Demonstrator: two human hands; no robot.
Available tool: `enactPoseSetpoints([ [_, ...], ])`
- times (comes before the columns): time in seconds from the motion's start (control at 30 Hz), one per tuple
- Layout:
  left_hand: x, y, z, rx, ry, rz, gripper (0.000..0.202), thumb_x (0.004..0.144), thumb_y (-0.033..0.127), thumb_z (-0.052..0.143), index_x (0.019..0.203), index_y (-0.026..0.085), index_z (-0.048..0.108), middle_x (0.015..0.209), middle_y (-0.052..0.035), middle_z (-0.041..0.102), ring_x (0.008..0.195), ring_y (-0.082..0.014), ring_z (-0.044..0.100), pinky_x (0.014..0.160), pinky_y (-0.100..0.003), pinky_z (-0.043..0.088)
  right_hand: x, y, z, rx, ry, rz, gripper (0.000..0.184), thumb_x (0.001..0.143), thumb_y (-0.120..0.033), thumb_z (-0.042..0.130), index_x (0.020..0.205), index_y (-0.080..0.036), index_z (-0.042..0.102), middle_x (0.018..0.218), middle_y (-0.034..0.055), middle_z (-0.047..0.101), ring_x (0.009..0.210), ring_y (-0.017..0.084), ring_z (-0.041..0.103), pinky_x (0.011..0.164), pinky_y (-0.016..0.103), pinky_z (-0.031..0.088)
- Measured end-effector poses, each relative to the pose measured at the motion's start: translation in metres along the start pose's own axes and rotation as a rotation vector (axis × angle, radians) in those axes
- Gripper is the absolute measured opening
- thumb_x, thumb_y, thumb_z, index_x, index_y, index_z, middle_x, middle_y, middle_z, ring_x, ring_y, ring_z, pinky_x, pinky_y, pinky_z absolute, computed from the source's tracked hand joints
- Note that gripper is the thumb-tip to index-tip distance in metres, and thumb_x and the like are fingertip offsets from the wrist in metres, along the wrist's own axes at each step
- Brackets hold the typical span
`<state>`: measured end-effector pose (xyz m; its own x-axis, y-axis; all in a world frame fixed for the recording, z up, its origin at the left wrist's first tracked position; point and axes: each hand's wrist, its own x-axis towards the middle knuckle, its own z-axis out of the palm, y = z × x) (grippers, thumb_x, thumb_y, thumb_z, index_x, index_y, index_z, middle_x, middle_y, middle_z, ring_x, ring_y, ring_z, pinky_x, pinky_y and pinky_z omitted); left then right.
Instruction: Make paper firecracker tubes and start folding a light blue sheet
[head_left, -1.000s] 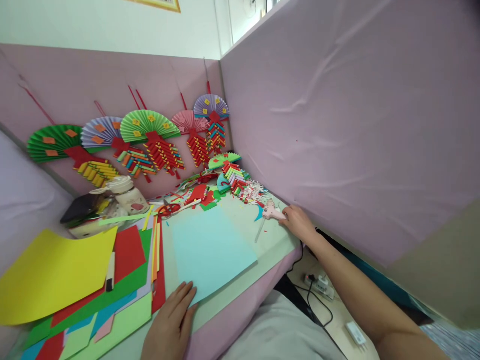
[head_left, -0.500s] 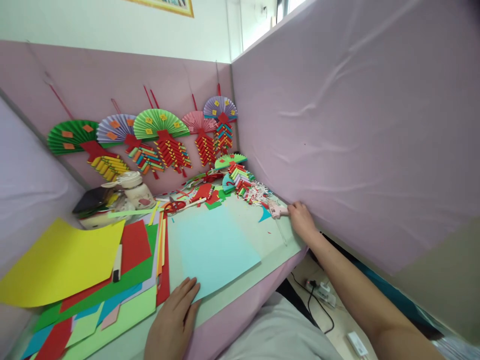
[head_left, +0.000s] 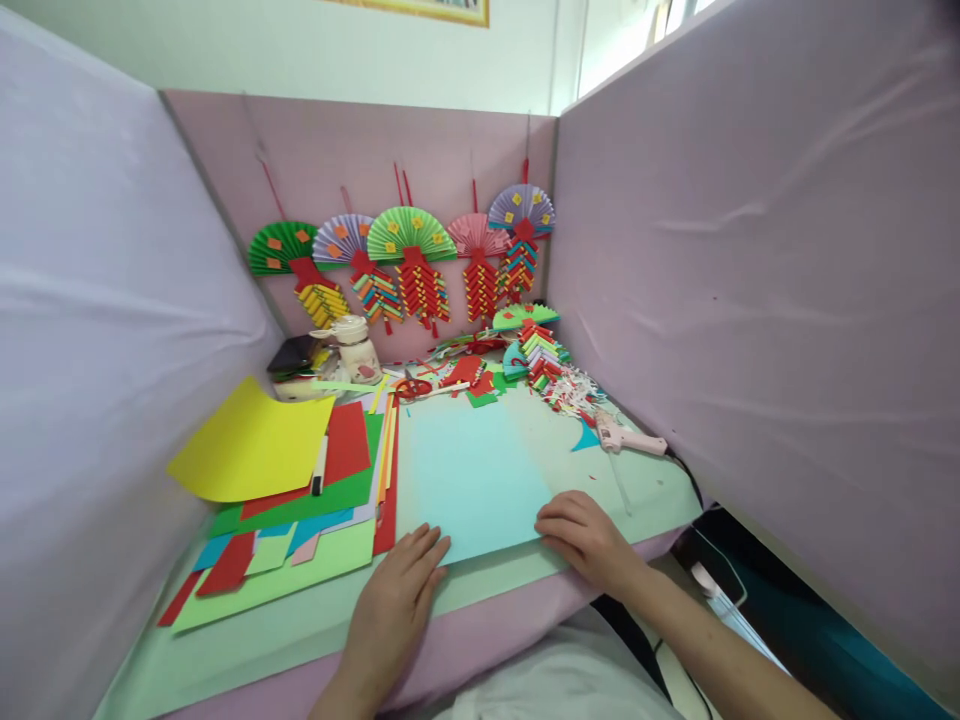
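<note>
A light blue sheet of paper (head_left: 476, 480) lies flat on the table in front of me. My left hand (head_left: 397, 600) rests at its near left corner, fingers stretched out and thumb apart. At the near right corner is my right hand (head_left: 589, 540), its fingers slightly bent and touching the paper's edge. Part of that corner is hidden under the fingers. Beyond my right hand, a pale pink glue gun (head_left: 630, 438) lies on the table with nobody holding it. A blue paper scrap (head_left: 586, 437) is beside its nozzle.
Coloured sheets, a yellow one (head_left: 255, 440) on top, and a marker (head_left: 319, 468) lie at the left. Scissors (head_left: 412, 388), paper scraps (head_left: 480, 385) and a white jar (head_left: 356, 350) stand farther back. Paper fan ornaments (head_left: 411, 238) hang on the back partition.
My right hand has left the glue gun's handle and come to the near right corner of the light blue paper. My left hand stays at the left corner. The view has turned left.
</note>
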<state>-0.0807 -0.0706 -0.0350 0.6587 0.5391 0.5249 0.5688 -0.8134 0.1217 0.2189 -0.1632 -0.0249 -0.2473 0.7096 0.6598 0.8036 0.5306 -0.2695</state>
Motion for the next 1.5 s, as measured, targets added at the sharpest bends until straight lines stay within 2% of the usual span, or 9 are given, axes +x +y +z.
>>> enactPoseSetpoints([
  [0.27,-0.016,0.006,-0.006,0.017,-0.004,0.078,0.034,0.092,0.030,0.052,0.124,0.029,0.061,0.130,-0.0031,0.061,0.122,-0.0222,0.056,0.102,-0.041,0.049,-0.014,-0.009,-0.003,0.013,-0.057,-0.055,0.020,0.091,-0.011,0.049,0.102,-0.022,0.061,0.088,0.0055,0.066,0.080,0.018,0.055,0.069,0.034,0.047],
  [0.57,-0.003,0.007,-0.006,0.032,-0.087,-0.010,0.034,0.093,0.033,0.049,0.123,0.026,0.062,0.130,-0.0042,0.061,0.122,-0.0229,0.056,0.102,-0.045,0.048,-0.007,-0.001,0.007,0.031,-0.020,0.106,0.017,0.094,-0.018,0.048,0.098,-0.022,0.064,0.089,0.0074,0.064,0.083,0.019,0.057,0.072,0.035,0.049],
  [0.7,-0.004,0.007,-0.005,0.024,-0.072,0.012,0.034,0.093,0.032,0.050,0.123,0.026,0.062,0.131,-0.0045,0.060,0.123,-0.0230,0.055,0.104,-0.044,0.047,0.000,-0.003,-0.004,0.117,-0.095,0.172,0.012,0.092,-0.024,0.055,0.096,-0.023,0.066,0.094,0.0069,0.065,0.089,0.019,0.059,0.078,0.036,0.050],
  [0.77,-0.006,0.007,-0.005,0.008,-0.060,0.035,0.034,0.092,0.031,0.051,0.124,0.026,0.062,0.132,-0.0048,0.060,0.124,-0.0229,0.054,0.105,-0.043,0.046,0.014,-0.001,-0.011,0.132,-0.155,0.228,0.019,0.090,-0.032,0.058,0.106,-0.024,0.065,0.108,0.0075,0.064,0.101,0.021,0.058,0.087,0.037,0.049],
  [0.87,-0.008,0.007,-0.005,0.012,-0.053,0.047,0.034,0.092,0.030,0.051,0.124,0.027,0.062,0.132,-0.0053,0.060,0.124,-0.0230,0.054,0.105,-0.043,0.046,0.056,0.012,-0.008,0.076,-0.243,0.268,0.035,0.095,-0.039,0.049,0.127,-0.026,0.055,0.130,0.0078,0.056,0.120,0.021,0.051,0.101,0.039,0.042],
  [1.0,-0.008,0.008,-0.006,0.041,-0.046,0.046,0.034,0.092,0.030,0.051,0.124,0.028,0.062,0.131,-0.0042,0.060,0.123,-0.0229,0.055,0.103,-0.043,0.048,0.133,0.051,0.027,-0.047,-0.389,0.328,0.044,0.097,-0.038,0.043,0.135,-0.017,0.048,0.136,0.0105,0.053,0.126,0.021,0.047,0.106,0.035,0.035],
  [1.13,-0.009,0.007,-0.007,0.072,-0.020,0.060,0.034,0.091,0.032,0.053,0.124,0.029,0.061,0.131,-0.0027,0.061,0.121,-0.0222,0.057,0.100,-0.040,0.051,0.187,0.093,0.068,-0.110,-0.447,0.391,0.037,0.097,-0.037,0.041,0.122,-0.015,0.059,0.125,0.0129,0.060,0.116,0.023,0.053,0.097,0.033,0.039],
  [1.27,-0.009,0.006,-0.006,0.118,-0.014,0.084,0.034,0.091,0.033,0.054,0.123,0.028,0.062,0.131,-0.0021,0.061,0.120,-0.0220,0.058,0.097,-0.039,0.053,0.201,0.118,0.088,-0.179,-0.495,0.460,0.036,0.097,-0.040,0.041,0.106,-0.015,0.066,0.117,0.0126,0.062,0.112,0.023,0.053,0.093,0.032,0.039],
  [1.5,-0.009,0.007,-0.007,0.121,0.019,0.093,0.032,0.090,0.034,0.055,0.120,0.027,0.063,0.128,-0.0018,0.063,0.117,-0.0215,0.060,0.095,-0.038,0.055,0.207,0.130,0.092,-0.220,-0.471,0.513,0.038,0.096,-0.041,0.042,0.110,-0.012,0.062,0.120,0.0160,0.059,0.111,0.025,0.054,0.092,0.034,0.039],
])
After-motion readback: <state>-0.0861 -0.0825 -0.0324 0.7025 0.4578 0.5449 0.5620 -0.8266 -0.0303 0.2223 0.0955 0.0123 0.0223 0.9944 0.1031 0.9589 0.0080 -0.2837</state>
